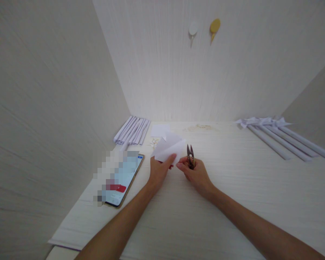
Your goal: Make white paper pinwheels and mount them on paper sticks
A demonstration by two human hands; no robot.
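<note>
My left hand [159, 171] is closed on a folded piece of white paper [171, 145], the thumb lying over its lower edge. Small thread snips [190, 156] sit in my right hand [196, 176], blades pointing up and away from me and slightly apart. The thumb and a finger of that hand are pinched together close to the paper's lower right corner; whether they touch it I cannot tell. Behind the paper, a flat white sheet [159, 130] lies on the table.
Rolled white paper sticks [132, 130] are bundled at the back left. More paper rolls with pointed paper ends [284, 139] lie at the right. A phone [127, 178] rests left of my hands. White and yellow hooks [215, 26] hang on the back wall; walls [56, 108] enclose the table.
</note>
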